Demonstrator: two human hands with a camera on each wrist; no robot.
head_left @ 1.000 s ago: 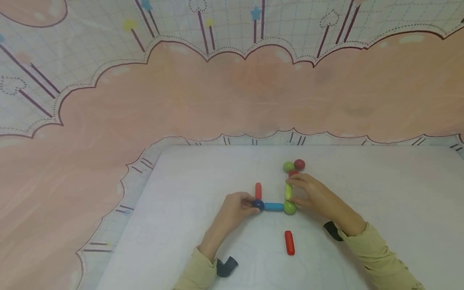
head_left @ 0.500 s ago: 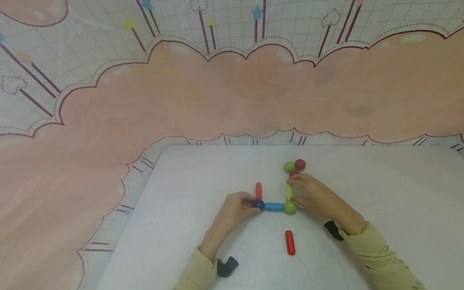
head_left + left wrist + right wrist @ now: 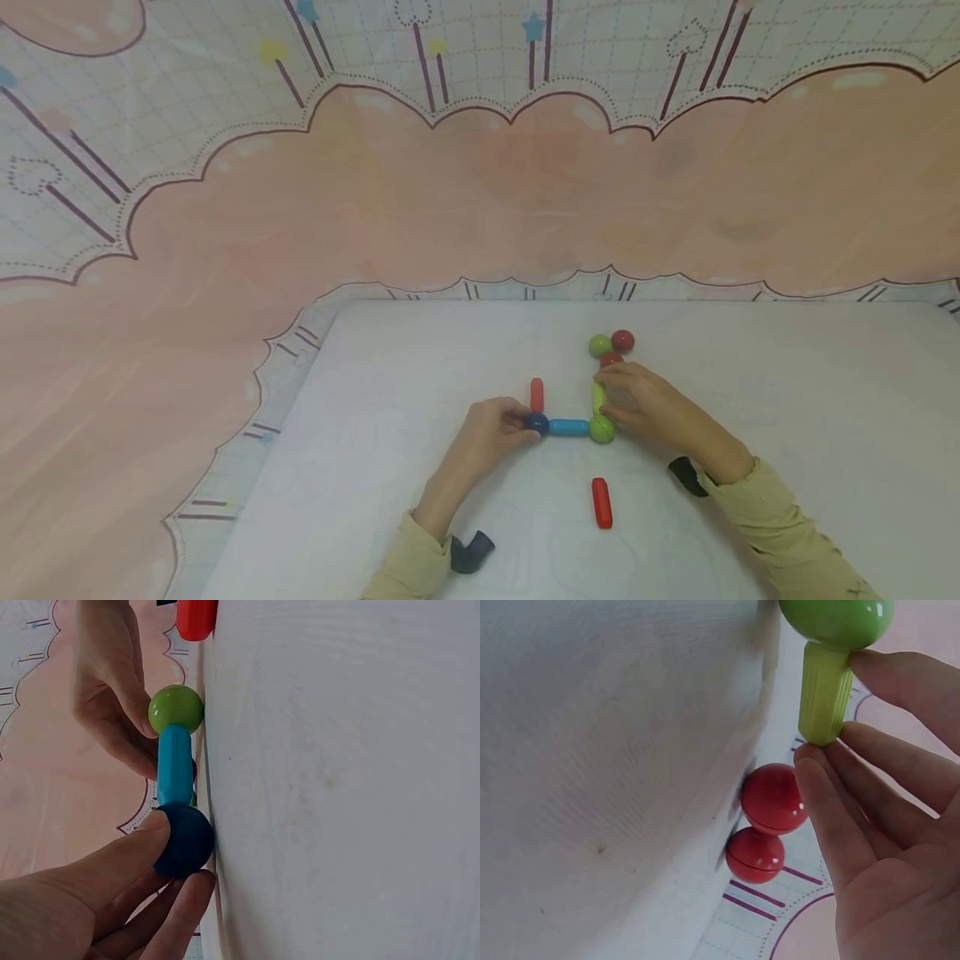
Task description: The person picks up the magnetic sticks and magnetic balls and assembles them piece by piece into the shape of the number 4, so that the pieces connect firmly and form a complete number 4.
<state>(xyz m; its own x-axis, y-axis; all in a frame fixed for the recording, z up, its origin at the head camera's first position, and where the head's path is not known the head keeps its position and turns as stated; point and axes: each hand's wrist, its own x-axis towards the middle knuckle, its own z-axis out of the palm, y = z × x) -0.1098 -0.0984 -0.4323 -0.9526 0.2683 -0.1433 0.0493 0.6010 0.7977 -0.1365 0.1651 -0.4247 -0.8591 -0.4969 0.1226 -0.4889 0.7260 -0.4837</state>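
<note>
- Your left hand [image 3: 487,433] pinches the dark blue ball [image 3: 536,423] between thumb and fingers, as a second ago.
- Your right hand [image 3: 652,408] holds the green stick [image 3: 597,397] with curled fingertips; its grip has hardly shifted.
- The blue stick [image 3: 567,427] joins that ball to the green ball [image 3: 602,429] on the worktop [image 3: 787,400].
- A red stick [image 3: 602,502] lies nearer you, unmoved.

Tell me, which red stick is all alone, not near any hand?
The red stick lying nearest the person, below the blue stick; the other stands beside the left hand.
</note>
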